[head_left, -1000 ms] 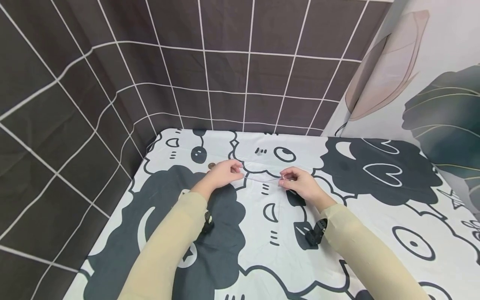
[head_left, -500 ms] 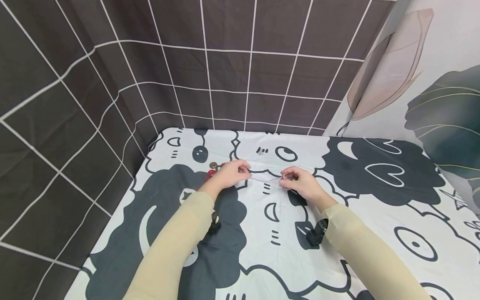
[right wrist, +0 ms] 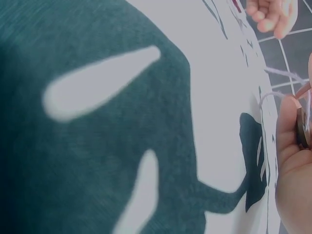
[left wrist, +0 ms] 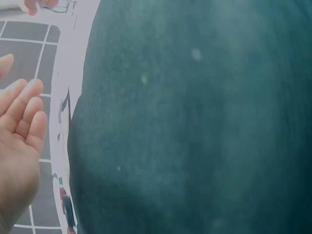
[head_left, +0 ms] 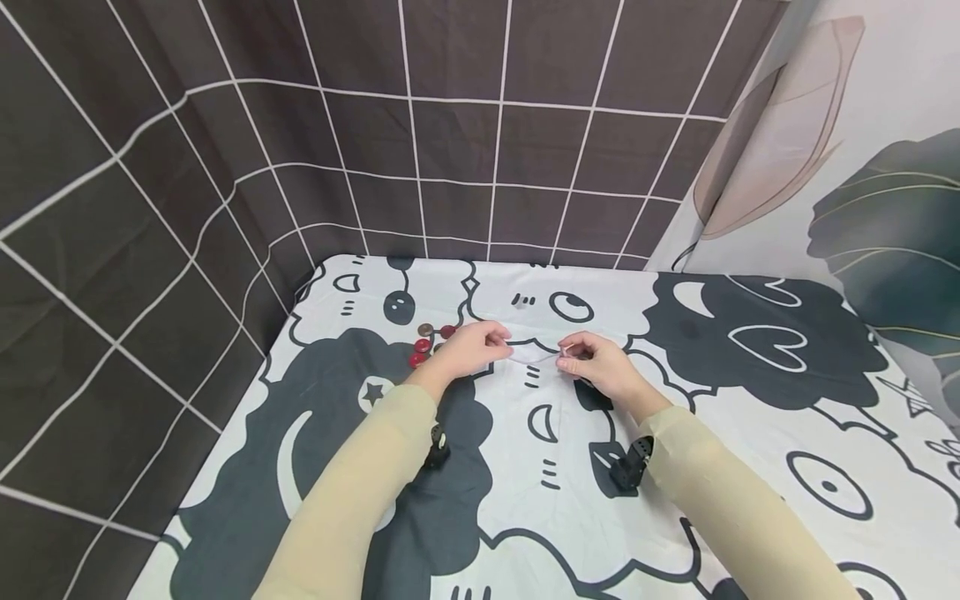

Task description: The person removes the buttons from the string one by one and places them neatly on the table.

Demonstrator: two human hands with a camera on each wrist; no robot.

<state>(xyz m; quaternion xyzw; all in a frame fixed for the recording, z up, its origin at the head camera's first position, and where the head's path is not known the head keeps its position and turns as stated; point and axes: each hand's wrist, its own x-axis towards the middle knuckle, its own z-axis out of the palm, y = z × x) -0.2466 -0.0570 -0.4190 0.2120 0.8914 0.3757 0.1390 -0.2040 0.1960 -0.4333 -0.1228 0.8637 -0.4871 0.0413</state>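
Note:
My right hand point(head_left: 600, 365) pinches a dark brown button point(right wrist: 303, 127) between thumb and fingers, seen edge-on in the right wrist view. A pale lilac string point(right wrist: 279, 72) runs from the same fingertips, and a loop of it hangs beside the thumb. To the left, my left hand point(head_left: 471, 348) hovers over the bedspread, thumb and fingers apart. In the left wrist view the left hand's loosely bent fingers point(left wrist: 30, 109) show nothing between them. The string overlaps the left fingertips in the head view.
Several red buttons point(head_left: 422, 344) and a brown button point(head_left: 425, 329) lie beyond my left wrist. The bedspread point(head_left: 517, 500) has a black-and-white cartoon print. A dark grid-patterned curtain point(head_left: 450, 142) hangs behind and at left; a leaf-print curtain point(head_left: 885, 242) hangs at right.
My left hand has moved to the right, towards the right hand, and the red buttons have come into view behind it. The right hand has stayed nearly in place with the string.

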